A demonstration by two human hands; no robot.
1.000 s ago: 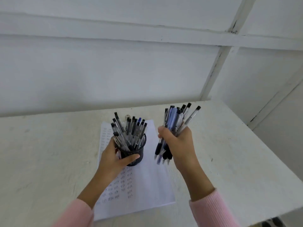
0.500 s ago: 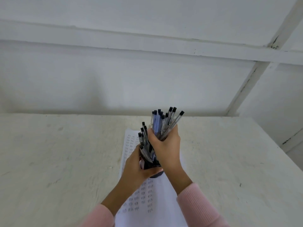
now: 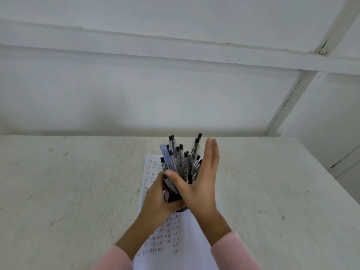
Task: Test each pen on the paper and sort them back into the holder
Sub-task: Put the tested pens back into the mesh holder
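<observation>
The pens point(image 3: 181, 160) stand bunched, caps up, in the dark holder point(image 3: 174, 197) at the centre of the frame. The holder sits on the paper point(image 3: 175, 232), which runs down to the lower centre and is covered with rows of small test marks. No pen shows loose on the pale surface point(image 3: 78, 182), so the testing and sorting look finished or nearly so. What seems left is settling the bunch and letting go.

The left grip point(image 3: 157, 199) is wrapped round the holder from the left, clamped on it and steadying it. The right grip point(image 3: 202, 184) is spread apart and holds nothing. Its fingers point(image 3: 211, 152) are straight and point to the upper frame just right of the pens, while its thumb point(image 3: 172, 175) lies across their lower shafts. Pink sleeves point(image 3: 231, 250) enter from the bottom edge.
</observation>
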